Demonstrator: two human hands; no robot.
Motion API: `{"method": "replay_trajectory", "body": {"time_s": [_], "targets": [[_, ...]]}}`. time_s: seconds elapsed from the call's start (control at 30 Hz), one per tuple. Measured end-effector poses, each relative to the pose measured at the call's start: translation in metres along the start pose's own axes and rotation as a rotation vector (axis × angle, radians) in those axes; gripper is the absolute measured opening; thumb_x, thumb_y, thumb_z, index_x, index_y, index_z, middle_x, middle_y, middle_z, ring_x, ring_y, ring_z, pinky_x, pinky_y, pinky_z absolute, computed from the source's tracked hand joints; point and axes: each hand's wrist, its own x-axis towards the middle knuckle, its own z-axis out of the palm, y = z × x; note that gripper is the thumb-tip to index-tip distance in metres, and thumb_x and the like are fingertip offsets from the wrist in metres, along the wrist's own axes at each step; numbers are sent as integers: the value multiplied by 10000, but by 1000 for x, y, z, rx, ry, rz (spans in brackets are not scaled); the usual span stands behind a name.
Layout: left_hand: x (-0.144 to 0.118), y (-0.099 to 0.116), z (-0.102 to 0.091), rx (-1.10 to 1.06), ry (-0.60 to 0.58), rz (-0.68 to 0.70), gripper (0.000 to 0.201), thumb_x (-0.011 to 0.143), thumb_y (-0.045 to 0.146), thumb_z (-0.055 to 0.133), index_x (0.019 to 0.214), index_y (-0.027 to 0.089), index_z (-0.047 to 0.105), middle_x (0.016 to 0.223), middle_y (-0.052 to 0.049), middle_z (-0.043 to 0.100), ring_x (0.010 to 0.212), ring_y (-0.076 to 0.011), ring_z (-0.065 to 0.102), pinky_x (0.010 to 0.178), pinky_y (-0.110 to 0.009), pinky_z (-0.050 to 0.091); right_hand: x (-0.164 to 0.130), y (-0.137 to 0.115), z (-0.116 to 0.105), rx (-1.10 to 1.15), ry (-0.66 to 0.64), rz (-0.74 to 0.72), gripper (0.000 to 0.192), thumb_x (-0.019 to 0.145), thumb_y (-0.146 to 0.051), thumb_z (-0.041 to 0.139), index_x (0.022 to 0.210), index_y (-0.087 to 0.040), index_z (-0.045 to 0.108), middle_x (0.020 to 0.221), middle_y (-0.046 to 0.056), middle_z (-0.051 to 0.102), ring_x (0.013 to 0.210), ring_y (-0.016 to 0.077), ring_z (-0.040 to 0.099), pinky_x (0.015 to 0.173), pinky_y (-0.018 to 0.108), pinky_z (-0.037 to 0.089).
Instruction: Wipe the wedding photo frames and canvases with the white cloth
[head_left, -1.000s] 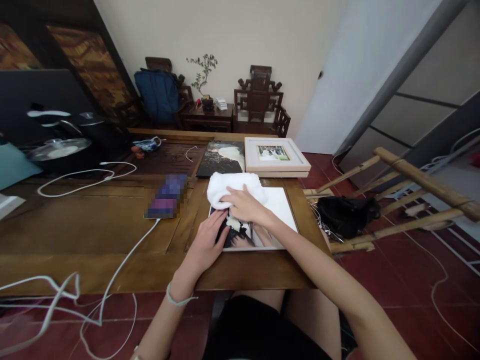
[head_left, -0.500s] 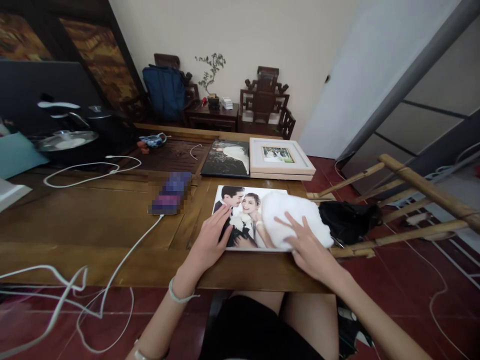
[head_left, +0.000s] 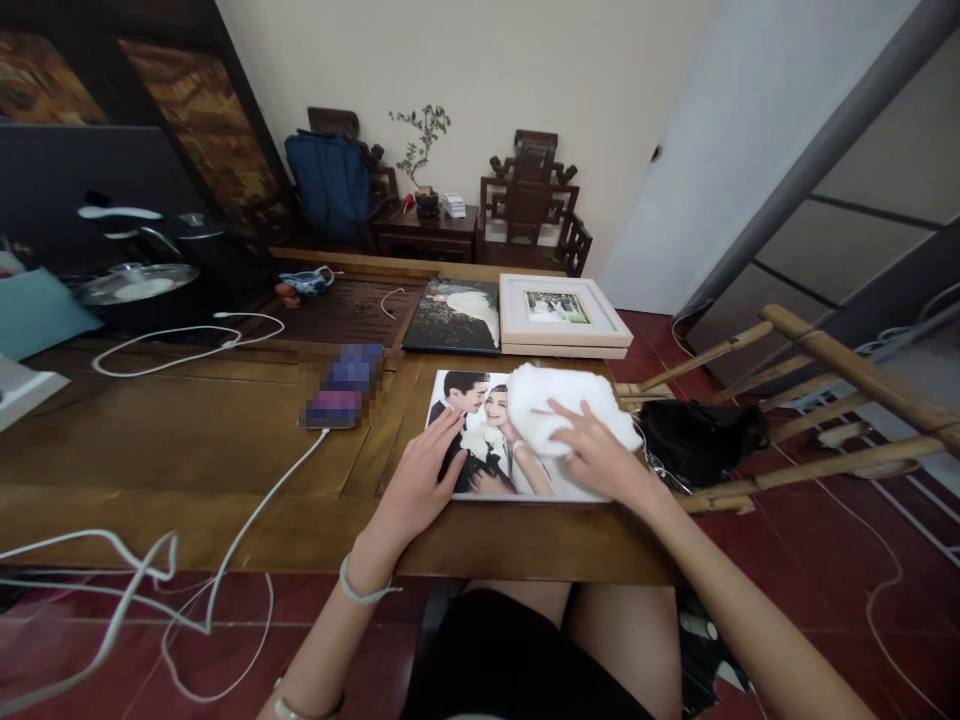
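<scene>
A wedding photo panel (head_left: 480, 455) of a couple lies flat near the table's front edge. My left hand (head_left: 427, 462) rests on its left side, fingers stretched out and flat, holding nothing. On the panel's upper right, a fluffy white cloth (head_left: 559, 390) covers part of the picture. My right hand (head_left: 596, 445) grips the cloth from above, its visible fingers apart and pressed into the pile; the cloth hides what lies beneath.
Behind the panel lie a dark wedding picture (head_left: 454, 315) and pale framed pictures (head_left: 562, 310), stacked. A phone (head_left: 345, 385) on a white cable (head_left: 262, 510) lies to the left. A black bag (head_left: 701, 440) and bamboo chair (head_left: 847, 375) stand at the right.
My right hand and the white cloth have slid left and slightly away from me over the panel, uncovering its lower right corner. My left hand stays put.
</scene>
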Motion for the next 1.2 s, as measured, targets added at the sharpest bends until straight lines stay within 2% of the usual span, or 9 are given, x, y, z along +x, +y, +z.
{"method": "replay_trajectory", "body": {"time_s": [0.13,0.27,0.4,0.53,0.63,0.73,0.87,1.03,1.2], "targets": [[0,2,-2,-11,3,-2,439,928,289,388,1357,194,381,1421,-109,415,1343,-235,324,1071,-477,325,44,42,-5,9,41,58,518,600,-20,374,1025,-159,635,1205,118,612,1270,288,409,1056,583,209],[1,3,-1,-23,7,-8,437,930,285,384,1354,180,380,1413,-117,424,1346,-231,320,1081,-473,311,49,48,-6,5,55,94,507,616,-28,372,1027,-159,638,1173,110,631,1180,287,506,1056,537,250],[1,2,0,-45,14,-4,430,928,284,383,1341,166,398,1409,-128,425,1345,-226,323,1087,-455,310,10,19,2,-52,52,48,450,618,-18,379,969,-142,633,1315,147,518,1324,271,322,1082,559,196],[1,3,1,-48,20,0,432,928,283,380,1340,154,399,1403,-135,432,1346,-232,320,1084,-468,313,-47,-27,4,-40,9,-16,382,577,16,375,793,-180,621,1398,79,433,1369,275,203,1086,613,151],[1,2,1,-56,30,2,435,925,280,387,1346,173,394,1403,-129,433,1342,-240,326,1079,-481,316,-79,-59,1,-8,-28,-78,385,527,33,370,720,-209,600,1419,38,401,1376,277,171,1086,639,131],[1,1,1,-56,30,3,436,926,280,389,1354,194,386,1414,-119,420,1344,-243,322,1079,-483,314,-89,-75,-3,-1,-91,-135,392,511,32,382,709,-228,600,1426,6,384,1373,284,180,1091,642,110],[1,0,1,-47,20,-5,425,930,283,384,1343,186,402,1420,-117,412,1352,-235,307,1086,-474,305,-66,-60,-6,50,-117,-122,430,525,41,368,752,-219,623,1405,6,422,1368,253,211,1103,612,97],[0,1,0,-48,18,5,421,933,280,381,1346,196,398,1421,-108,413,1352,-231,308,1088,-482,300,2,-4,-2,71,-25,-47,457,561,5,387,891,-166,652,1320,130,516,1329,251,313,1091,587,136],[0,3,-3,-33,4,18,438,935,273,377,1365,196,363,1417,-114,417,1352,-231,307,1085,-485,304,50,32,3,29,47,25,508,606,-7,369,1020,-148,626,1255,146,570,1317,247,339,1071,598,147]]}}
